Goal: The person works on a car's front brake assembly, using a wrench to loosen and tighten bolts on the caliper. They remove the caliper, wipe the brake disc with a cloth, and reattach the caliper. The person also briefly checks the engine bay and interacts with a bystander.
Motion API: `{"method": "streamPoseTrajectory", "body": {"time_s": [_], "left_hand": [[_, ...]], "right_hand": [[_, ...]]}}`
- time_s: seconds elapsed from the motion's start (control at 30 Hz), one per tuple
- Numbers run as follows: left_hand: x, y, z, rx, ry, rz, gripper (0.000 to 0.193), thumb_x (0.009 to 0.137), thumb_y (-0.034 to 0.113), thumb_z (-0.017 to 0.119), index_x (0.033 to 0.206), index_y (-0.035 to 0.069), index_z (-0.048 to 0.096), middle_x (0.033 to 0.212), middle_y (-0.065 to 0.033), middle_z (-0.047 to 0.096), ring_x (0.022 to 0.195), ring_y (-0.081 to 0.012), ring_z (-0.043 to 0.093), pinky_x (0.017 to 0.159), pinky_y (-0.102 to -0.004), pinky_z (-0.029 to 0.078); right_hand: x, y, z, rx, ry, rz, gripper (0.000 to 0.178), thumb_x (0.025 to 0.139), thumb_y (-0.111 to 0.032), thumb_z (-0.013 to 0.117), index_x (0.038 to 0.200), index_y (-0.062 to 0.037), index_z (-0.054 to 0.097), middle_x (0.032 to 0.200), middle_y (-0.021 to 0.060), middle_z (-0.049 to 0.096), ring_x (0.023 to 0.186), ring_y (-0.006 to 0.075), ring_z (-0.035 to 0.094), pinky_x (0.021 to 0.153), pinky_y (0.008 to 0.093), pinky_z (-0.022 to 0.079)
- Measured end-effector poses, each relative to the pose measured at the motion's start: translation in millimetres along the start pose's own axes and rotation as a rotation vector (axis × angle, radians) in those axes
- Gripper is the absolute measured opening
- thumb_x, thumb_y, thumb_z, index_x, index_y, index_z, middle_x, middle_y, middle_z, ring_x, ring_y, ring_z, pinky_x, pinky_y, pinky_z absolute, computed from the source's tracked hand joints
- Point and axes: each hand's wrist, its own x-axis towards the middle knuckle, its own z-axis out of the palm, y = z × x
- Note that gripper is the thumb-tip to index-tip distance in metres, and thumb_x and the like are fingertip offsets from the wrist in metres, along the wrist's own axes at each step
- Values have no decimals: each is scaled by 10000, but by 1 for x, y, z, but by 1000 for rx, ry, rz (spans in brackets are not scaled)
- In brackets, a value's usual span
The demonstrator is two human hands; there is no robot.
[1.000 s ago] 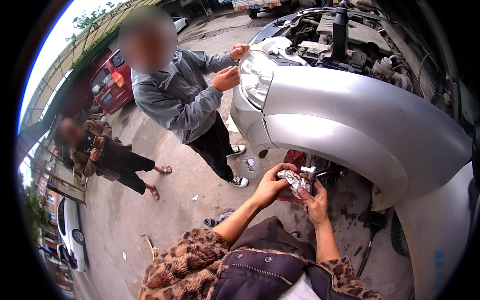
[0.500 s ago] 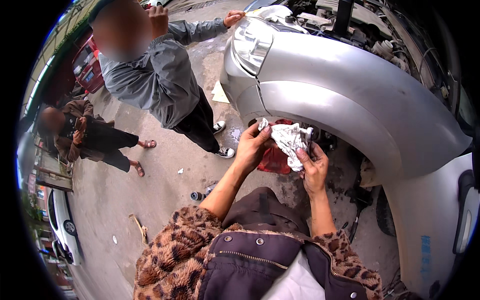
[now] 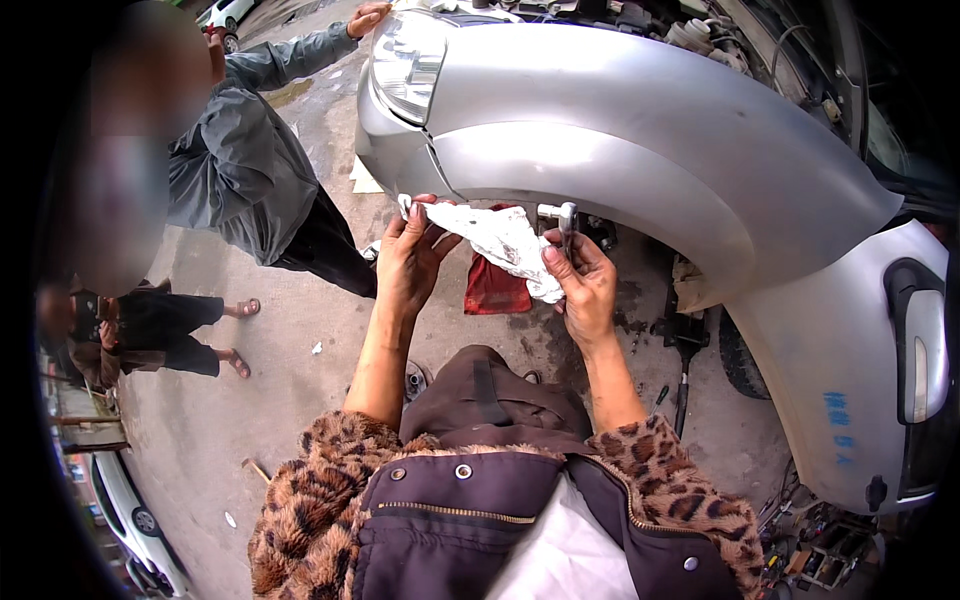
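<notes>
A smudged white rag [image 3: 490,235] is stretched between my two hands in front of the silver car fender [image 3: 640,110]. My left hand [image 3: 400,265] pinches its left end between thumb and fingers. My right hand [image 3: 588,290] grips the rag's other end, along with a metal ratchet wrench [image 3: 568,222] that stands up between thumb and fingers. The wrench's bright socket end points left, above the rag. Fingers and cloth hide part of the handle. Beneath the rag, a red plastic bag [image 3: 495,290] lies on the ground.
The car's headlight [image 3: 408,70] and raised-hood engine bay are ahead. A person in a grey jacket [image 3: 235,150] stands at the left with a hand on the car's front. Another person in sandals [image 3: 175,325] is farther left. Tools and parts [image 3: 835,550] lie at lower right.
My hands have moved apart, and the bunched rag is now drawn out longer. The ratchet wrench shows more plainly in my right hand. The whole view has shifted toward the right.
</notes>
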Motion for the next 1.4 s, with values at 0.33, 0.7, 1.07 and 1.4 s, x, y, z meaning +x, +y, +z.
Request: {"method": "streamPoseTrajectory", "body": {"time_s": [0.33, 0.7, 1.07, 1.4], "left_hand": [[40, 13, -18, -16, 340, 122, 308, 995, 284, 534, 1196, 52, 550, 1065, -94, 633, 937, -222, 659, 789, -388, 590], [49, 13, -26, -67, 233, 227, 319, 1003, 263, 522, 1197, 10, 526, 1022, -96, 616, 952, -204, 635, 850, -357, 545], [1, 51, 48, -40, 153, 17, 381, 963, 344, 589, 1148, 12, 559, 856, -39, 599, 744, -145, 623, 671, -317, 540], [-22, 30, 67, 163, 125, 21, 314, 989, 321, 562, 1112, 36, 611, 784, 19, 571, 665, -50, 548, 589, -216, 450]], "right_hand": [[-3, 0, -40, -139, -32, -9, 174, 886, -71, 700, 1028, 16, 651, 857, -23, 631, 755, 33, 531, 675, 180, 403], [-27, 31, -71, -267, -6, 37, 212, 892, -110, 704, 1055, 18, 660, 871, -13, 647, 752, 39, 545, 669, 187, 425], [-25, -27, -11, -280, 137, -222, 225, 945, -181, 634, 1097, -16, 646, 919, 16, 646, 623, 45, 516, 482, 189, 372], [-40, 8, 60, 214, -221, 110, 340, 920, -97, 642, 1245, -23, 570, 920, 5, 617, 636, 78, 503, 478, 215, 377]]}}
